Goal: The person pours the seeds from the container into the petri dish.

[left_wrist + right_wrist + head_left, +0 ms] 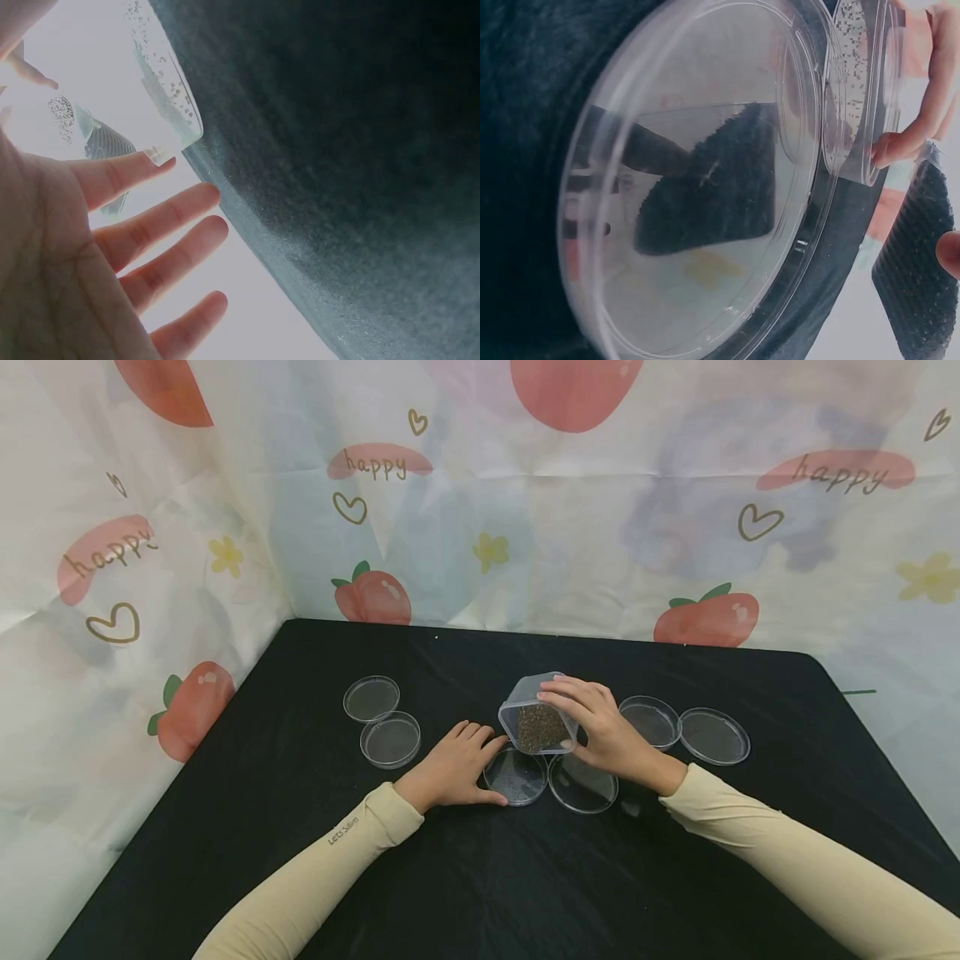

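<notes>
My right hand [600, 727] grips a clear plastic box [525, 689] partly filled with small brown grains [542, 729]. The box is tilted over the near dishes, its mouth toward me. Beneath it, the thumb and index finger of my left hand [453, 768] hold a clear petri dish [517, 781] at its rim. Small specks lie inside that dish, plainest in the right wrist view. In the left wrist view the other left fingers [176, 251] are spread. Beside the held dish lies a second round dish piece [583, 785], large in the right wrist view.
To the left lie two clear round dish pieces, one [371, 699] behind the other [390, 741]. On the right are two more, a nearer-in one [649, 722] and an outer one [715, 737]. A black cloth [480, 877] covers the table, with printed curtains [555, 510] behind.
</notes>
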`<action>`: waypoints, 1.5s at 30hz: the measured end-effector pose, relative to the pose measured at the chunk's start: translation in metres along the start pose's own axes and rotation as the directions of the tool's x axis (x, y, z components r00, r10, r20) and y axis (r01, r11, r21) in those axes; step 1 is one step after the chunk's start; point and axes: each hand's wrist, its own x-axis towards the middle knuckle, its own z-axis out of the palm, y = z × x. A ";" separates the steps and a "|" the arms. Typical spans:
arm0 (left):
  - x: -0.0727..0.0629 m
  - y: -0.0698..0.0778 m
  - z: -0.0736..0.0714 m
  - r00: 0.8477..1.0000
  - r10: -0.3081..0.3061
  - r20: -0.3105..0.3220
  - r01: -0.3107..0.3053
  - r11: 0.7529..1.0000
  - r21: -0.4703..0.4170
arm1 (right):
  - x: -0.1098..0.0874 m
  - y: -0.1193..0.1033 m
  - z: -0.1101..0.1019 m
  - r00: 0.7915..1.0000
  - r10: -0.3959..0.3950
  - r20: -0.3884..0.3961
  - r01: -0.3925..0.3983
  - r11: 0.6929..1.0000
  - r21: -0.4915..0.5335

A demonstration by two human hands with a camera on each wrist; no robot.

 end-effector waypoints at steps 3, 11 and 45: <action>0.000 0.000 -0.001 1.000 -0.002 0.005 0.002 1.000 0.000 | 0.001 0.000 -0.001 1.000 -0.003 -0.001 0.003 1.000 -0.002; 0.000 0.000 -0.001 1.000 -0.003 0.018 0.003 1.000 -0.013 | 0.002 -0.001 -0.003 1.000 0.012 0.004 -0.012 1.000 -0.010; -0.001 0.000 -0.003 1.000 -0.008 0.028 0.008 1.000 -0.018 | 0.006 -0.001 -0.003 1.000 0.006 0.003 -0.006 1.000 -0.007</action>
